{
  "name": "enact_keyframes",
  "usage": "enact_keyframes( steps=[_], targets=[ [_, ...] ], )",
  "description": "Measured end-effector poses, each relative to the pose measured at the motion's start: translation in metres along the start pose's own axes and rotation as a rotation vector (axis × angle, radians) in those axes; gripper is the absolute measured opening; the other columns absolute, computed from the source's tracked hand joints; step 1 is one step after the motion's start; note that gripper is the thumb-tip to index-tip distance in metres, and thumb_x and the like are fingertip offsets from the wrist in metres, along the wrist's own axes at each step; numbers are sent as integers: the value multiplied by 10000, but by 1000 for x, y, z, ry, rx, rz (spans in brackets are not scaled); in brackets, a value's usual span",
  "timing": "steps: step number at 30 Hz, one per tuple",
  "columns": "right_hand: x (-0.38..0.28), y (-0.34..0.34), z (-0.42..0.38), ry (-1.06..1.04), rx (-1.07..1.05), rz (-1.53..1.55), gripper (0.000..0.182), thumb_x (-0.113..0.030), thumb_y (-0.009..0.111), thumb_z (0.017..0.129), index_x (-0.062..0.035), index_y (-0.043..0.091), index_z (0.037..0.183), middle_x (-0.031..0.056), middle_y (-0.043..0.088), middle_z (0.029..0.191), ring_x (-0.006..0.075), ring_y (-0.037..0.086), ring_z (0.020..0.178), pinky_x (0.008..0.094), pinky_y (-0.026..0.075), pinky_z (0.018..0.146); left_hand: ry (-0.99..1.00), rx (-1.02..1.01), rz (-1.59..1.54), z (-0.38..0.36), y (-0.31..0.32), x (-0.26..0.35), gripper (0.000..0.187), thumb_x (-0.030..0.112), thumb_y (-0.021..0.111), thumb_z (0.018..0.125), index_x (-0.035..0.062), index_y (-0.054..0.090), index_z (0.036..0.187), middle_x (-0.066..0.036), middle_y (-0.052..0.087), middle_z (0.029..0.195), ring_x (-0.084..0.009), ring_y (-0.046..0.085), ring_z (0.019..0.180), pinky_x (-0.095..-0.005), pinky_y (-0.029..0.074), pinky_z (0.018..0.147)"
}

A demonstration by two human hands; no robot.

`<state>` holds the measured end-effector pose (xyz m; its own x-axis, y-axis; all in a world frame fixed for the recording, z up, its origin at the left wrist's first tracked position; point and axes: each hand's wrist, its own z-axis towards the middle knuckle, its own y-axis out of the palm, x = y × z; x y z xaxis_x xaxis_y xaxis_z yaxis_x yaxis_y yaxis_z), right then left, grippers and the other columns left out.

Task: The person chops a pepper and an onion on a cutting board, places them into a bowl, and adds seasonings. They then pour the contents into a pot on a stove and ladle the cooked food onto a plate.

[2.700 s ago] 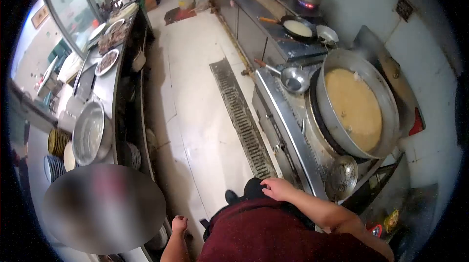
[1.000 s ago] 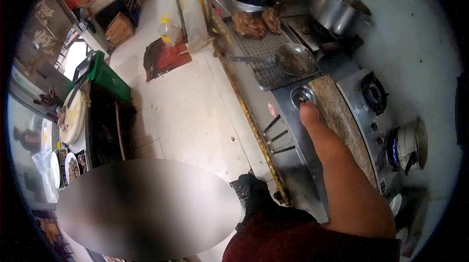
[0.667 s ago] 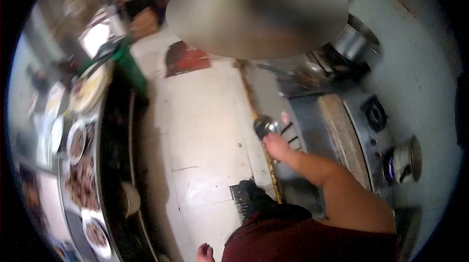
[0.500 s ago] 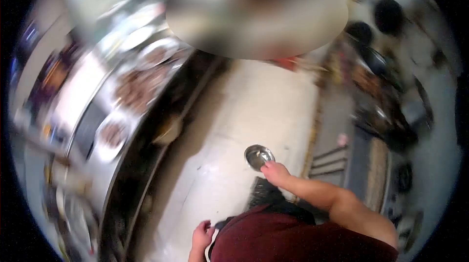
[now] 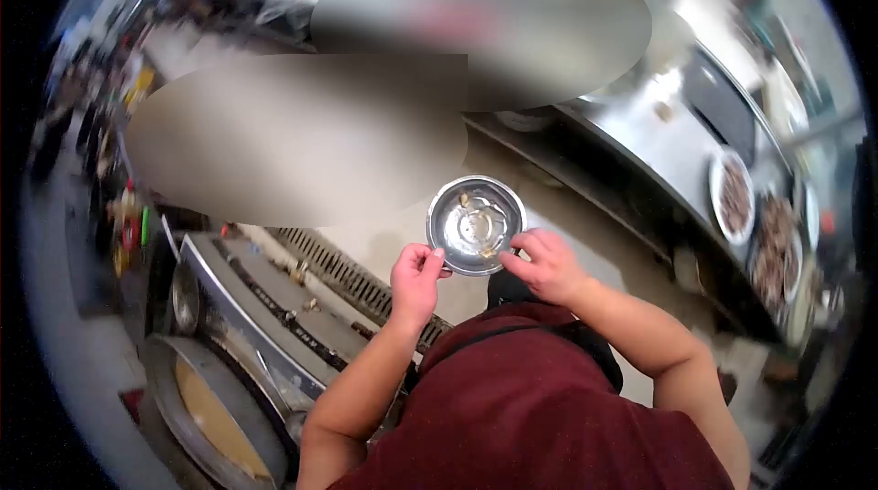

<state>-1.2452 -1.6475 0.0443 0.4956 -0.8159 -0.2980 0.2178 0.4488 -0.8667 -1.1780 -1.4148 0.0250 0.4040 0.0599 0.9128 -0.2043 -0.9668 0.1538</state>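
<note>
A shiny metal bowl (image 5: 476,227) is held in front of my body, its inside facing up. Small pale bits and some glare show on its bottom. My left hand (image 5: 419,280) is closed on the bowl's lower left rim, thumb on top. At the lower right rim is my right hand (image 5: 546,268), thumb and fingers bent around the edge. The undersides of the fingers are hidden.
To the right, a steel counter (image 5: 631,129) bears a white oval plate of brownish food (image 5: 733,195) and a heap of similar pieces (image 5: 776,248). At lower left stand a large pan with yellowish liquid (image 5: 215,421) and a metal-edged stove (image 5: 265,325). Blurred patches cover the upper middle.
My view has swung round, so the counter now lies on the right. The bowl, earlier in my right hand alone, is in front of me, and my left hand has taken hold of it.
</note>
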Motion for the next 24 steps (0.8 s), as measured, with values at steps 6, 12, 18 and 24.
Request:
enact_keyframes(
  steps=[6,12,18,24],
  targets=[
    [77,78,203,-281,-111,179,354,-113,614,699,-129,602,1053,91,553,1044,258,566,907,360,496,716,18,319,-154,117,-88,62,122,111,578,921,11,511,900,-56,574,831,-115,590,729,-274,546,665],
    [80,129,426,-245,-234,381,369,-83,654,723,-119,597,1085,117,552,1075,280,582,909,375,518,761,63,651,-130,194,-195,158,88,84,571,912,45,496,887,-39,558,815,-131,597,697,-290,557,635],
    [86,262,626,-271,-534,410,364,-127,668,766,-105,570,1115,136,543,1095,325,606,882,397,523,766,44,1143,-352,288,-412,165,77,96,561,906,68,493,884,-55,567,777,-168,614,656,-310,558,580],
    [91,332,813,-31,-685,429,325,-124,661,788,-100,583,1102,142,534,1099,315,609,811,394,519,722,-1346,570,948,278,-656,-70,149,168,577,834,86,673,914,-71,668,886,-212,656,784,-415,547,608]
  ],
)
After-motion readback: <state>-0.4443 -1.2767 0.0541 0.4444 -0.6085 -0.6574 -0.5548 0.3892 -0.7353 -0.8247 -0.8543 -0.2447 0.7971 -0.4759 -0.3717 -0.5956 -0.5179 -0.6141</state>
